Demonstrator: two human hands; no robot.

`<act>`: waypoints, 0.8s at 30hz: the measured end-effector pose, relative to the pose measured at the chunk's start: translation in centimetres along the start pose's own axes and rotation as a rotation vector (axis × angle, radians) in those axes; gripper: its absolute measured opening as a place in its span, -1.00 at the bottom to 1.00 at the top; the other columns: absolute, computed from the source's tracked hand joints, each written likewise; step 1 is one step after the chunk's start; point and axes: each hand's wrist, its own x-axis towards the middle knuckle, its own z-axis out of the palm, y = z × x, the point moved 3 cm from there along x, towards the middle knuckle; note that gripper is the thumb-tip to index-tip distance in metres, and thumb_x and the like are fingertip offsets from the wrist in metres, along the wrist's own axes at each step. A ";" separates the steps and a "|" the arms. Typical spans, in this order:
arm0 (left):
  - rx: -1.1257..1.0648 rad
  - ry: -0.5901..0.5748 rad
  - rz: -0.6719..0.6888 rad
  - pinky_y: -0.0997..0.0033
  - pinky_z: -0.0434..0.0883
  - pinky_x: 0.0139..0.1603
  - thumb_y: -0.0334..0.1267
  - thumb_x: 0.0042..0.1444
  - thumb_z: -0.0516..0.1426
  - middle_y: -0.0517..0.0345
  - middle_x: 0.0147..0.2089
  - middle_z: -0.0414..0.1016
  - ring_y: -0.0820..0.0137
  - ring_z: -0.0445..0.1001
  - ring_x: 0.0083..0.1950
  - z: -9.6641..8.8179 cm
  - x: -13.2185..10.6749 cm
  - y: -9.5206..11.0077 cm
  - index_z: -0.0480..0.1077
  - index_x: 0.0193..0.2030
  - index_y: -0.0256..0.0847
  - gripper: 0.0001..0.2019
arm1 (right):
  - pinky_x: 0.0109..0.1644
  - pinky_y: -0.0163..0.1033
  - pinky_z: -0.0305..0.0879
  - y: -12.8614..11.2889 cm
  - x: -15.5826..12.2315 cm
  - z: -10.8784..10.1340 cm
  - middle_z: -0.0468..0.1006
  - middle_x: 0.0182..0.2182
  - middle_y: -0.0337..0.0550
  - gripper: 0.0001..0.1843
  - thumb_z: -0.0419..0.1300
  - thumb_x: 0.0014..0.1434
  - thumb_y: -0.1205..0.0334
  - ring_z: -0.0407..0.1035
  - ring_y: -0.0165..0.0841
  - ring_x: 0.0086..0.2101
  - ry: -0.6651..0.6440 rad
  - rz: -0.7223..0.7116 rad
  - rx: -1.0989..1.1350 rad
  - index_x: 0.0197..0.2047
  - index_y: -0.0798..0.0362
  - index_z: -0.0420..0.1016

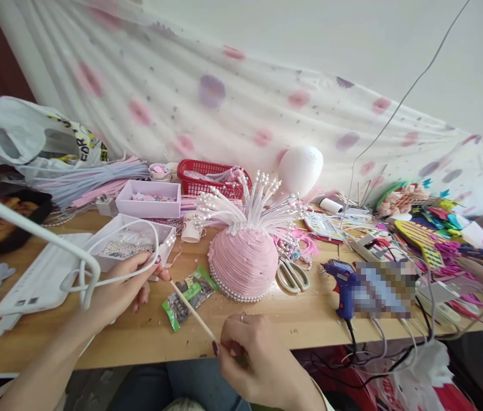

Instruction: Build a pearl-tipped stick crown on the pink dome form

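My left hand (pixel 115 294) is closed, its fingertips pinched at the upper end of a thin pale stick (pixel 194 312). Around the lower end my right hand (pixel 262 357) is closed, so the stick slants between both hands. A loop of white cable (pixel 96 268) passes in front of my left hand. Just beyond the stick lies a small green and clear packet (pixel 190 297) with dark contents. Behind it stands a pink ridged dome (pixel 243 265), edged at its base with pearl beads. White stems with pearl tips (pixel 262 205) fan out from its top.
Scissors (pixel 293 277) lie right of the dome, near a blue glue gun (pixel 344 291). Lilac boxes (pixel 149 205), a red basket (pixel 190 185) and a white balloon-like shape (pixel 303 168) stand behind. At left lies a white power strip (pixel 42 277). Another person's hand (pixel 478 268) is at far right.
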 end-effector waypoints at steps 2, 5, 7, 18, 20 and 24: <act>0.000 0.056 0.005 0.49 0.17 -0.70 0.27 0.00 0.08 0.27 -0.54 0.36 0.49 0.20 -0.66 -0.3 -0.2 0.4 0.32 -0.32 -0.13 -0.54 | -0.48 -0.35 -0.09 -0.2 -0.4 -0.5 0.25 -0.65 -0.37 -0.82 0.12 0.07 0.37 0.07 -0.54 -0.61 0.031 0.078 -0.016 -0.52 0.04 0.22; -0.038 0.096 0.056 0.49 0.05 -0.70 0.26 0.01 0.07 0.26 -0.52 0.41 0.54 0.12 -0.69 -0.5 -0.5 0.6 0.32 -0.32 -0.14 -0.55 | -0.49 -0.30 -0.17 -0.3 -0.2 -0.7 0.24 -0.68 -0.32 -0.72 0.08 0.16 0.30 0.09 -0.50 -0.62 0.172 0.233 -0.121 -0.57 0.03 0.17; -0.033 0.068 0.077 0.49 0.03 -0.68 0.26 0.03 0.06 0.27 -0.55 0.38 0.53 0.10 -0.69 -0.5 -0.7 0.4 0.32 -0.32 -0.13 -0.55 | -0.49 -0.28 -0.20 -0.5 0.9 0.0 0.29 -0.69 -0.29 -0.69 0.08 0.17 0.27 0.12 -0.47 -0.63 0.238 0.308 -0.158 -0.59 0.03 0.19; 0.101 0.086 0.096 0.48 0.12 -0.56 0.17 0.06 0.11 0.39 -0.62 0.14 0.45 0.14 -0.59 1.2 -2.5 -1.1 0.36 -0.26 -0.11 -0.62 | -0.52 -0.31 -0.05 -1.0 5.0 1.1 0.39 -0.64 -0.28 -0.54 -0.04 0.41 -0.02 0.20 -0.45 -0.62 0.417 0.218 0.105 -0.41 0.03 0.43; 0.196 0.048 0.136 0.47 0.18 -0.48 0.07 0.01 0.18 0.39 -0.59 0.16 0.43 0.19 -0.56 2.8 -2.9 -1.3 0.36 -0.25 -0.10 -0.69 | -0.50 -0.31 0.06 1.7 2.6 -1.1 0.36 -0.62 -0.30 -0.58 0.02 0.38 -0.04 0.21 -0.44 -0.59 0.703 0.244 0.073 -0.40 0.04 0.42; 0.502 -0.102 0.182 0.43 0.22 -0.34 -0.16 0.02 0.19 0.22 -0.38 0.50 0.29 0.48 -0.32 6.0 -3.1 -1.0 0.31 -0.34 -0.10 -0.86 | -0.11 -0.14 0.41 7.0 -0.4 -3.7 0.52 -0.18 -0.06 -0.54 0.29 0.17 -0.08 0.44 -0.26 -0.19 0.941 0.290 -0.013 -0.01 0.07 0.40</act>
